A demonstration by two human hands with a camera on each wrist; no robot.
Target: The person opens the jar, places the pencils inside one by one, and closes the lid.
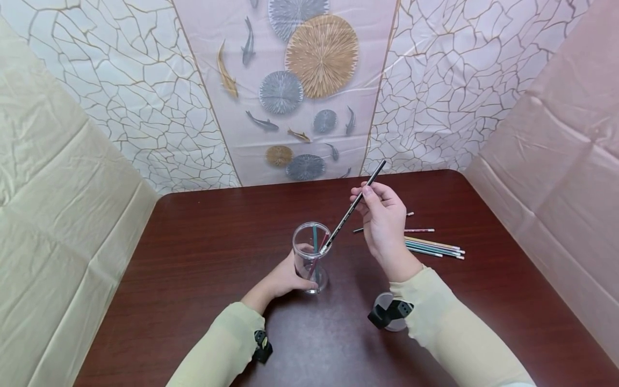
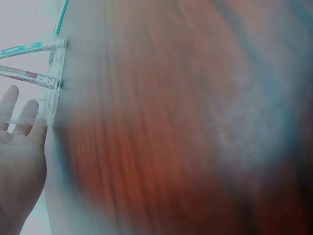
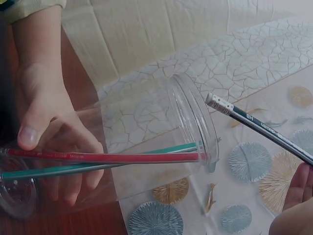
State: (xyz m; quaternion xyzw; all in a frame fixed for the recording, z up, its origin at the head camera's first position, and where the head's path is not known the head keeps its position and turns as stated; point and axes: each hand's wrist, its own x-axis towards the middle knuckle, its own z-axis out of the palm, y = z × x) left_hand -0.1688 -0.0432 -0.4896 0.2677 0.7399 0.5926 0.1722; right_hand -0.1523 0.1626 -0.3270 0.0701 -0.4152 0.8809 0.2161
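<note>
My left hand grips a clear plastic jar low on its side, thumb in front and fingers behind. Inside the jar lean a red pencil and a green pencil, their eraser ends at the bottom in the left wrist view. A black pencil is pinched between the thumb and fingers of my right hand. It slants down to the left, and its eraser end is just outside the jar's rim in the right wrist view.
Several pencils lie in a loose bunch on the dark red-brown table, right of my right hand and partly hidden by it. A round clear lid-like disc lies under my right wrist. Patterned cloth walls surround the table.
</note>
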